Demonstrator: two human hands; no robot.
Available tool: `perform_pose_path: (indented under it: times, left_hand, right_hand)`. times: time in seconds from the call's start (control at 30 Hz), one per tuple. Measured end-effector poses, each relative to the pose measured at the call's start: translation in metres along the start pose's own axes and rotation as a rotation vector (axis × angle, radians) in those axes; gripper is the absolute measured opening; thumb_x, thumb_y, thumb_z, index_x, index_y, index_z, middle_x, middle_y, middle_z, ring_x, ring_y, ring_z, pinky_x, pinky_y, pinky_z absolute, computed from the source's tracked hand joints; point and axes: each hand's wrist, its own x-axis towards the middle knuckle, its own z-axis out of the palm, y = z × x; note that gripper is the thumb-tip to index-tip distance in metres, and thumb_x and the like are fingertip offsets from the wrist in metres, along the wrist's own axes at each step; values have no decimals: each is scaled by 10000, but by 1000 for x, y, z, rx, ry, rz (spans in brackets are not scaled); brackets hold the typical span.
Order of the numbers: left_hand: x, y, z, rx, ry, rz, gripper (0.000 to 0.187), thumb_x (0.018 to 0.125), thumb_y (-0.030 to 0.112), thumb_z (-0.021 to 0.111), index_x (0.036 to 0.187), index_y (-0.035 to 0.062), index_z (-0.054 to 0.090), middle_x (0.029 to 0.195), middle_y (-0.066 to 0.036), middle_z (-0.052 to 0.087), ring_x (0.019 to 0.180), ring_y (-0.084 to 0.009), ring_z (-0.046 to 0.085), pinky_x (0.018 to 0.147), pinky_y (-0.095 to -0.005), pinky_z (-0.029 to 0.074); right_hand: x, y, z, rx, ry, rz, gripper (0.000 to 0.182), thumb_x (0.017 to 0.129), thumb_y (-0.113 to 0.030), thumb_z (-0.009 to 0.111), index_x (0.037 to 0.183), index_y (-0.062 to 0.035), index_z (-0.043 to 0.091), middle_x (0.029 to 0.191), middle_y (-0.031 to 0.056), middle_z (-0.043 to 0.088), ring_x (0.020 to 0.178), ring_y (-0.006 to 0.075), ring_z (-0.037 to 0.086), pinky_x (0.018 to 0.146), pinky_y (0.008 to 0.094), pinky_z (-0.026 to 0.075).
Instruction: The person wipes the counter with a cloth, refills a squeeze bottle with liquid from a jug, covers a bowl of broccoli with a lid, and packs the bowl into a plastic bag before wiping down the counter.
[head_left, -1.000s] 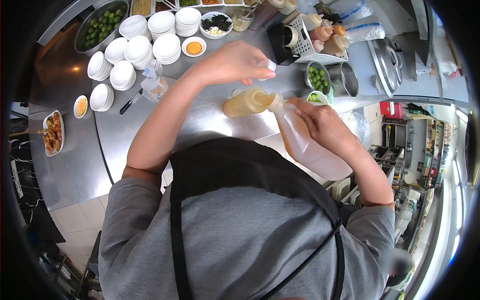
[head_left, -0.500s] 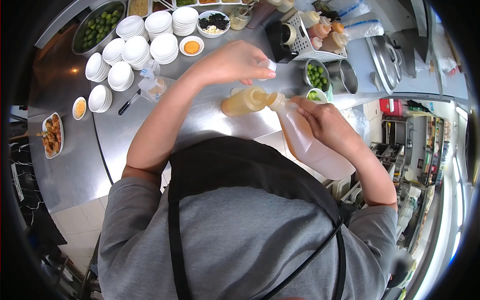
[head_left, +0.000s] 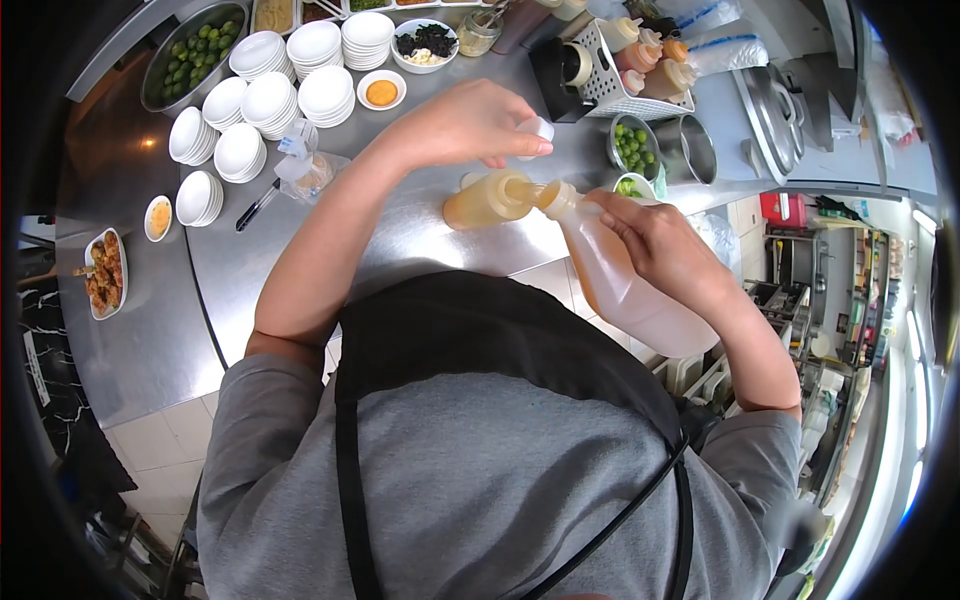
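Note:
My right hand (head_left: 662, 248) grips a large translucent plastic jug (head_left: 640, 312) by its handle, tipped so that its neck points left. Yellowish liquid runs from the jug's mouth into the open top of a squeeze bottle (head_left: 482, 202), which stands on the steel counter with amber liquid inside. Above the bottle, my left hand (head_left: 470, 125) pinches a small white cap (head_left: 537, 134) between thumb and fingers. Its forearm reaches across the counter from the left.
Stacks of white bowls (head_left: 268, 100) stand at the back left, near a plastic bag (head_left: 310, 172) and a black pen (head_left: 257, 206). A basket of sauce bottles (head_left: 605, 75) and a bowl of green limes (head_left: 632, 145) sit at the back right. Fried food fills a dish (head_left: 104, 273) far left.
The jug and my right hand have shifted slightly to the right, widening the gap between jug mouth and bottle. My left hand stays in place with the cap.

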Motion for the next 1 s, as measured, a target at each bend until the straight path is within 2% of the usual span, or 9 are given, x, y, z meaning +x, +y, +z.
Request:
perform_pose_path:
  times: [0.07, 0.13, 0.17, 0.23, 0.33, 0.47, 0.53, 1.0]
  left_hand:
    - [0, 0, 0, -3, -1, 0, 507, 768, 339, 669, 1032, -80, 562, 837, -121, 624, 672, -139, 605, 602, -250, 506]
    - [0, -1, 0, -5, -1, 8, 511, 768, 341, 669, 1037, -80, 561, 843, -123, 624, 673, -140, 605, 605, -251, 506]
    - [0, -1, 0, -5, -1, 8, 511, 768, 341, 669, 1037, -80, 561, 843, -123, 624, 673, -140, 605, 605, -251, 506]
    - [0, -1, 0, -3, 3, 9, 516, 768, 343, 669, 1042, -81, 559, 848, -125, 623, 673, -141, 606, 607, -251, 506]
    - [0, -2, 0, 6, 6, 9, 520, 767, 344, 669, 1046, -81, 558, 847, -125, 625, 678, -141, 608, 606, -252, 507]
    - [0, -1, 1, 12, -6, 6, 522, 767, 344, 669, 1048, -82, 556, 846, -127, 627, 684, -143, 611, 608, -253, 509]
    - [1, -1, 1, 5, -3, 12, 523, 767, 343, 670, 1049, -82, 556, 845, -126, 628, 687, -143, 613, 611, -252, 510]
    - [3, -3, 4, 4, -17, 11, 478, 772, 321, 670, 1022, -74, 569, 826, -107, 625, 687, -125, 603, 607, -247, 510]
  right_hand:
    - [-1, 2, 1, -4, 1, -2, 249, 855, -70, 487, 1092, -22, 545, 783, 224, 596, 726, 377, 586, 661, 385, 465]
    - [-1, 5, 5, 26, 106, -82, 218, 842, -122, 518, 1025, -8, 551, 658, 217, 558, 633, 374, 557, 572, 410, 440]
    - [-1, 4, 3, 26, 106, -82, 218, 842, -122, 518, 1025, -8, 551, 658, 217, 558, 633, 374, 557, 572, 410, 440]
    - [-2, -1, -2, -12, 6, -6, 258, 857, -72, 485, 1103, -21, 541, 781, 228, 595, 735, 373, 589, 665, 380, 466]
    - [-3, -2, -4, -9, -17, 10, 262, 856, -72, 485, 1108, -21, 540, 783, 231, 593, 736, 375, 590, 668, 378, 467]
    - [-4, -2, -3, -15, -12, 14, 267, 853, -70, 488, 1111, -23, 539, 779, 234, 591, 733, 377, 589, 663, 375, 468]
    - [-5, 2, 1, 24, 90, -61, 208, 842, -123, 517, 1018, -16, 552, 677, 218, 558, 641, 377, 551, 580, 407, 441]
    - [-9, -2, -3, 13, 75, -35, 208, 840, -124, 522, 1021, -26, 553, 692, 200, 565, 639, 362, 551, 573, 399, 442]
